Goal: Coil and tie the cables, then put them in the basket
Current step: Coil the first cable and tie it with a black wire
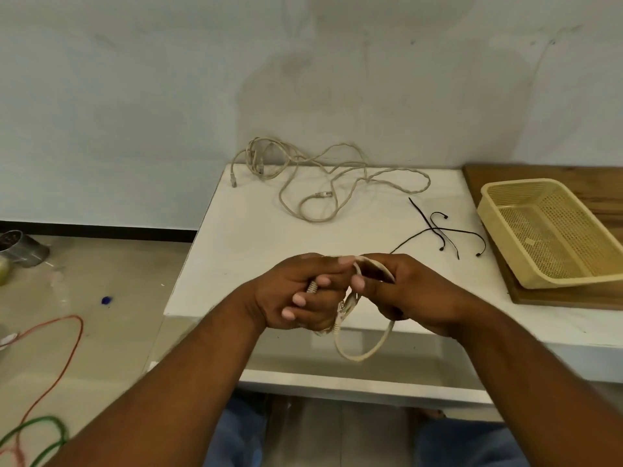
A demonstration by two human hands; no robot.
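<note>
Both hands — left hand (296, 291), right hand (409, 294) — grip the beige cable (357, 352).

A plain workroom is suggested: a white table (256, 237) is set against a scuffed pale wall (135, 96), grey network cables (323, 176) are strewn on it, and a red wire (67, 358) and a green wire (43, 429) are seen on the floor (118, 281).

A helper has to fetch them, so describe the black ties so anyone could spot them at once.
Find the white table against the wall and go to its right side, just left of the yellow mesh basket. The black ties lie there, crossed over each other. They are thin, short and dark, unlike the long pale cable tangled behind them.
</note>
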